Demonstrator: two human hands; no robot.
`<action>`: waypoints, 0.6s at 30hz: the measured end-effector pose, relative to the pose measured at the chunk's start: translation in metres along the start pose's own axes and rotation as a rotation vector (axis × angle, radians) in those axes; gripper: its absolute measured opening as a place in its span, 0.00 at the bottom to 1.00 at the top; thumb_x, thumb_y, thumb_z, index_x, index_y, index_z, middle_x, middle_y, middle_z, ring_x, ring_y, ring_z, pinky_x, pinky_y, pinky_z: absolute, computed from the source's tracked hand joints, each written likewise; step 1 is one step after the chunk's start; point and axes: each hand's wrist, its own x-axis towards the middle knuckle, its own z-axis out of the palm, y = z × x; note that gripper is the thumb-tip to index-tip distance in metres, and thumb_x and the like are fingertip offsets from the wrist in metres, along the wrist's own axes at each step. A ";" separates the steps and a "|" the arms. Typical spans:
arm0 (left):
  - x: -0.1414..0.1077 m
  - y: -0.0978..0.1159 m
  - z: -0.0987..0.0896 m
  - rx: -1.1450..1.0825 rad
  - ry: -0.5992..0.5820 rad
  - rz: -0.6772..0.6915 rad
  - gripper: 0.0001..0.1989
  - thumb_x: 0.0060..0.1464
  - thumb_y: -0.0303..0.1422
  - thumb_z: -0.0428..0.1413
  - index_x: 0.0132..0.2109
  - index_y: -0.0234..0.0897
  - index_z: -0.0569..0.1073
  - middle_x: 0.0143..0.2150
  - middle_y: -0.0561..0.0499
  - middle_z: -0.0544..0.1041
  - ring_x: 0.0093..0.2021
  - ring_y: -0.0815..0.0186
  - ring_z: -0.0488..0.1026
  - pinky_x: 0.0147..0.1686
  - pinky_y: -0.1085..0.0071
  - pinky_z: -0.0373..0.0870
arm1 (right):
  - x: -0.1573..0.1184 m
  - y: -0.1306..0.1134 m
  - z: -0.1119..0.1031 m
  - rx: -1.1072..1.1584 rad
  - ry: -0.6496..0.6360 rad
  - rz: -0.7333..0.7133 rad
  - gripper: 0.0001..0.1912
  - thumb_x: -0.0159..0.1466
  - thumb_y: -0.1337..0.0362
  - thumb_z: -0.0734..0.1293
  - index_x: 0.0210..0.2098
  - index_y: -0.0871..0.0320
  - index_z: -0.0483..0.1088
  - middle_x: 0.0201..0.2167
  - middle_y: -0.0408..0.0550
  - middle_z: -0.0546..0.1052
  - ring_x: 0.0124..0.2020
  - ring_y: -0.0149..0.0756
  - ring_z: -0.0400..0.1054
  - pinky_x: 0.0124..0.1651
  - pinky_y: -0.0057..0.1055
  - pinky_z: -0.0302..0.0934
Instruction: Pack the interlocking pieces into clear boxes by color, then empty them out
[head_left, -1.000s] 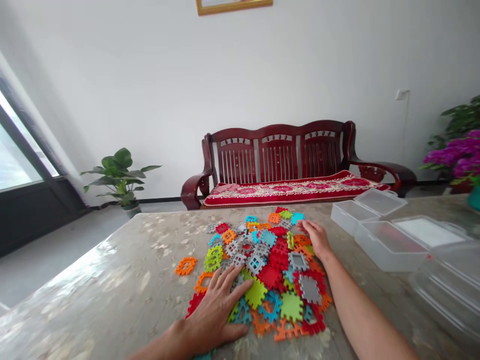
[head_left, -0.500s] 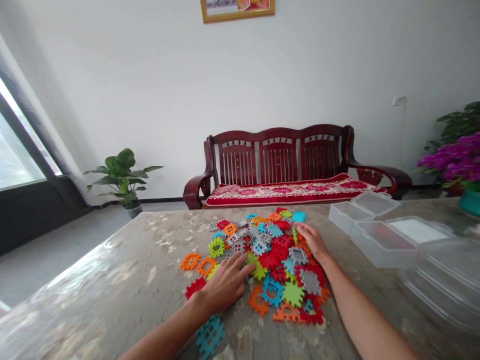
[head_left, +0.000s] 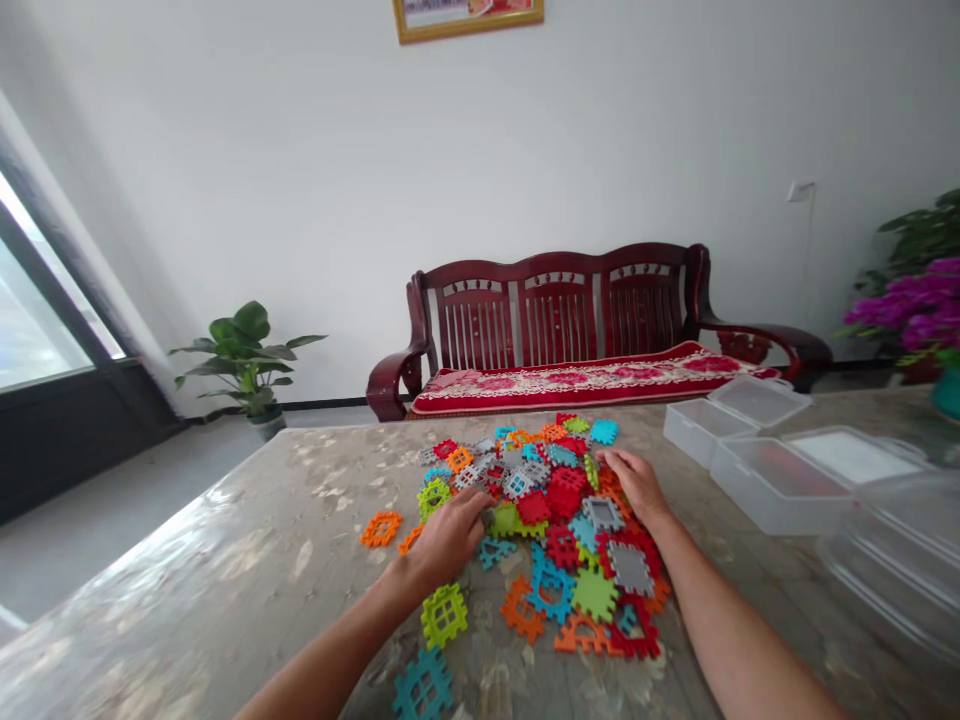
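Observation:
A spread pile of red, grey, blue, green and orange toothed plastic pieces covers the middle of the table; a red piece (head_left: pixel 566 492) lies near its centre. My left hand (head_left: pixel 452 532) rests at the pile's left side, fingers bent over grey and green pieces; whether it grips one is hidden. At the pile's right edge is my right hand (head_left: pixel 636 482), its fingers pointing left beside a small green piece (head_left: pixel 592 472). Nearer to me, left of the pile, lie a green window piece (head_left: pixel 444 615) and a teal window piece (head_left: pixel 423 686). An orange piece (head_left: pixel 381 528) sits farther left.
Open clear plastic boxes (head_left: pixel 780 490) and a clear lid (head_left: pixel 900 560) stand at the right of the patterned table (head_left: pixel 247 560). Purple flowers (head_left: pixel 911 312) are at the far right. Behind the table is a wooden bench (head_left: pixel 559 310); a potted plant (head_left: pixel 251 355) stands at left.
My left hand has moved slightly up and away from me. The green window piece near me now shows, along with a teal piece by the pile. My right hand has barely moved.

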 end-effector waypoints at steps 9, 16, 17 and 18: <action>0.062 0.003 0.002 -0.207 0.218 -0.162 0.16 0.60 0.33 0.47 0.52 0.39 0.72 0.50 0.46 0.75 0.52 0.61 0.71 0.54 0.64 0.65 | 0.000 -0.001 0.000 -0.031 0.005 -0.006 0.23 0.50 0.43 0.69 0.31 0.57 0.78 0.34 0.51 0.82 0.42 0.50 0.74 0.52 0.44 0.64; 0.035 -0.036 -0.009 0.033 0.202 -0.303 0.22 0.60 0.42 0.49 0.60 0.44 0.66 0.61 0.44 0.66 0.64 0.55 0.58 0.62 0.56 0.56 | -0.004 -0.005 -0.002 -0.251 0.067 -0.152 0.21 0.54 0.46 0.65 0.36 0.55 0.77 0.39 0.51 0.81 0.45 0.49 0.72 0.54 0.44 0.61; 0.026 -0.043 -0.011 0.073 0.182 -0.382 0.23 0.60 0.42 0.49 0.60 0.45 0.66 0.62 0.44 0.65 0.64 0.53 0.58 0.62 0.53 0.55 | -0.004 -0.010 -0.001 -0.318 0.057 -0.213 0.20 0.55 0.48 0.64 0.36 0.54 0.77 0.40 0.50 0.80 0.46 0.48 0.71 0.55 0.44 0.60; 0.018 -0.050 -0.012 0.109 0.164 -0.461 0.23 0.59 0.43 0.49 0.61 0.46 0.66 0.62 0.43 0.65 0.65 0.50 0.57 0.61 0.49 0.55 | -0.005 -0.017 0.001 -0.380 0.033 -0.283 0.18 0.56 0.49 0.64 0.35 0.54 0.77 0.40 0.50 0.80 0.46 0.48 0.70 0.56 0.44 0.59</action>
